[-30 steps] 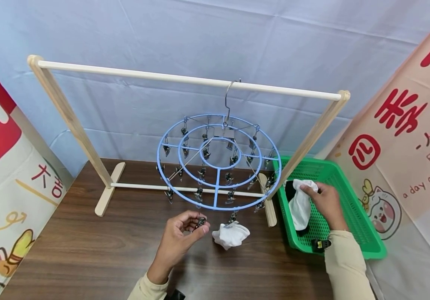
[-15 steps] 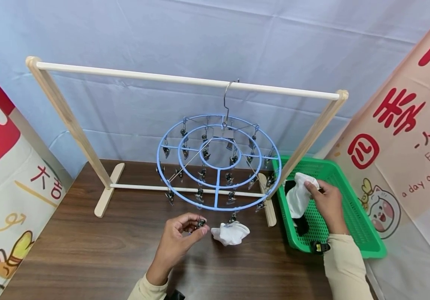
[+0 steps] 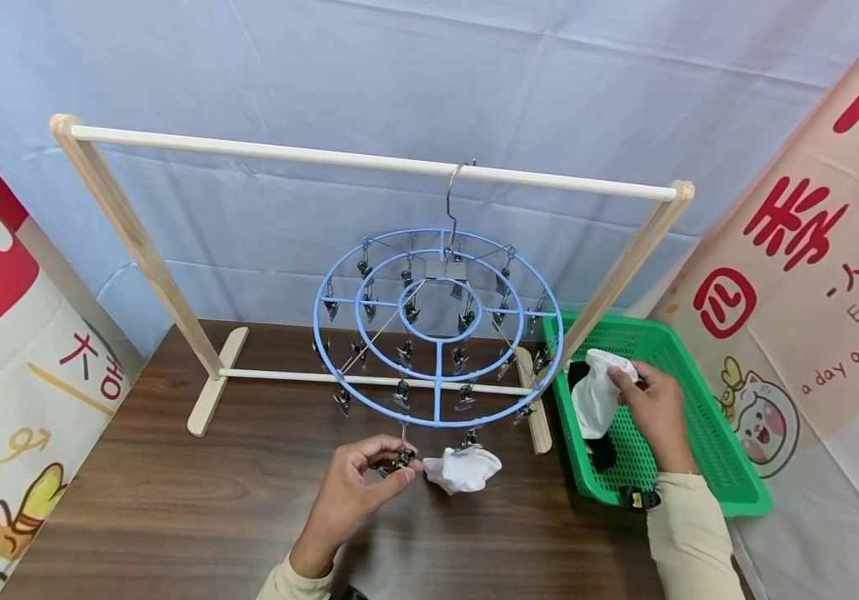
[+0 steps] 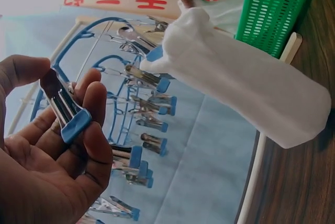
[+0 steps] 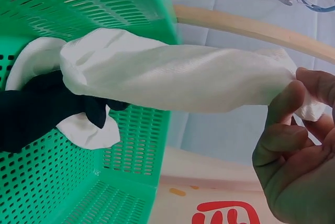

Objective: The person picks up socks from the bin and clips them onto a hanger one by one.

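Note:
My left hand pinches a metal clip with blue tips between thumb and fingers. This clip hangs from the near edge of a round blue clip hanger. Beside that hand, a white sock dangles from a neighbouring clip; in the left wrist view it stretches across the right half. Over the basket, my right hand pinches another white sock by one end, and the rest of it hangs down. Below lie black socks and more white cloth in the green basket.
The hanger hooks onto the top rail of a wooden rack, whose right post stands between hanger and basket. Several free clips hang from the rings. Everything stands on a brown wooden table, with a cloth backdrop behind.
The right hand's sock has risen a little in the basket, baring more of the black cloth below. The left hand has dipped slightly with its clip, and the hanger's near edge has sunk a little.

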`<state>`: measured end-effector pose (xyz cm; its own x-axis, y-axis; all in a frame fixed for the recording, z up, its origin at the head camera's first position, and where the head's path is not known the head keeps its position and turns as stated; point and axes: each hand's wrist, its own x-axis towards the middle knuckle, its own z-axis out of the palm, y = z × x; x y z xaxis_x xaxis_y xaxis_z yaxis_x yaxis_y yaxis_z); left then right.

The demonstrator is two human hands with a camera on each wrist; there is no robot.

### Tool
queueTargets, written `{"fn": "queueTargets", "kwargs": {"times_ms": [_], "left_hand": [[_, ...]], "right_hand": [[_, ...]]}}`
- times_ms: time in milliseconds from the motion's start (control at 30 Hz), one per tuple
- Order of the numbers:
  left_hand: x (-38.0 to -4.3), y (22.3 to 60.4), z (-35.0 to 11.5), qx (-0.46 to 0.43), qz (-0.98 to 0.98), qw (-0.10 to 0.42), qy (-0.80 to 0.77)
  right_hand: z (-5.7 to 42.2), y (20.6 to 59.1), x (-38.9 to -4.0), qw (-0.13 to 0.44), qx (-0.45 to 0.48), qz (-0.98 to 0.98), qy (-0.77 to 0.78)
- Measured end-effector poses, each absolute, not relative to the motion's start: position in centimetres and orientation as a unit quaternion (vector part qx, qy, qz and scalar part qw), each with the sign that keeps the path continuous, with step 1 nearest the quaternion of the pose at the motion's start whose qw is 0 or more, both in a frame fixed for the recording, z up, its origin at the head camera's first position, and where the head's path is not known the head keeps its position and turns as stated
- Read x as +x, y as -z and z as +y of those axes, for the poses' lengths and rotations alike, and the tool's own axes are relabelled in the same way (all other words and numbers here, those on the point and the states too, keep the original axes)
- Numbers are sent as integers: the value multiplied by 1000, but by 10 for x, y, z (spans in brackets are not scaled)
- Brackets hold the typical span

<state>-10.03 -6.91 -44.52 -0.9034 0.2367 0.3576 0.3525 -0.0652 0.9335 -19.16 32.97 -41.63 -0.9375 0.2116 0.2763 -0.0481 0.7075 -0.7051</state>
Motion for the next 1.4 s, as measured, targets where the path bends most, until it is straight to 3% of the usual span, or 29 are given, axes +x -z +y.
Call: {"fn": "queueTargets", "kwargs": {"times_ms": [533,1067,1400], "left_hand": [[-99,443,-62,-275,-690,40,668],[-103,438,-53,-249,-722,16,645],[-105,438,-54,-238,-721,39,650]], "right_hand": [[328,415,-185,180,-39,-898,-400],[325,406,-178,210,-32,-883,-418],[318,393,-172,229,-24,-878,-420]]}}
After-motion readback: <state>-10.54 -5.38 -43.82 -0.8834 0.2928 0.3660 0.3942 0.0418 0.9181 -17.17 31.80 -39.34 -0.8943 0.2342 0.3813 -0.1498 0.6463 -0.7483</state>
